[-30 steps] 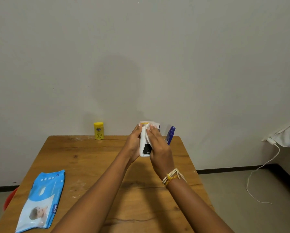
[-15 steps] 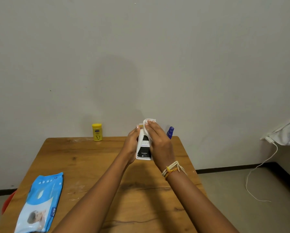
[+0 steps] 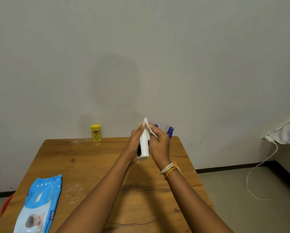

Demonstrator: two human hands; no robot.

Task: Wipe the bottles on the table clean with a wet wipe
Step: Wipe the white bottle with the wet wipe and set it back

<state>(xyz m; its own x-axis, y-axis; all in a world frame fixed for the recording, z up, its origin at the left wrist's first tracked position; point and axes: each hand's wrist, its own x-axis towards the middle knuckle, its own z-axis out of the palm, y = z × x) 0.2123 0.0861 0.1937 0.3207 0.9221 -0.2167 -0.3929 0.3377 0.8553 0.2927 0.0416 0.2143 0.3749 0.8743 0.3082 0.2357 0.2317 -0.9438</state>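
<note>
The left hand (image 3: 135,145) was curled round a slim white plastic bottle (image 3: 144,146), holding it above the far half of the brown wooden table (image 3: 93,165), its base tipped toward the camera and its top pointing away toward the wall. The bottle lay between the two hands, with the left palm against its left side. The right hand (image 3: 160,145) sat just beside the bottle's right side, fingers bent, pinching a thin white wet wipe (image 3: 148,127) against the bottle's upper end; a corner of the wipe stood up above the fingertips. A small yellow plastic jar (image 3: 96,133) stood upright at the table's far edge, well apart from the hands. A blue bottle top (image 3: 170,131) showed just behind the right hand. A blue soft pack of wipes (image 3: 38,204) lay flat at the near left corner.
</note>
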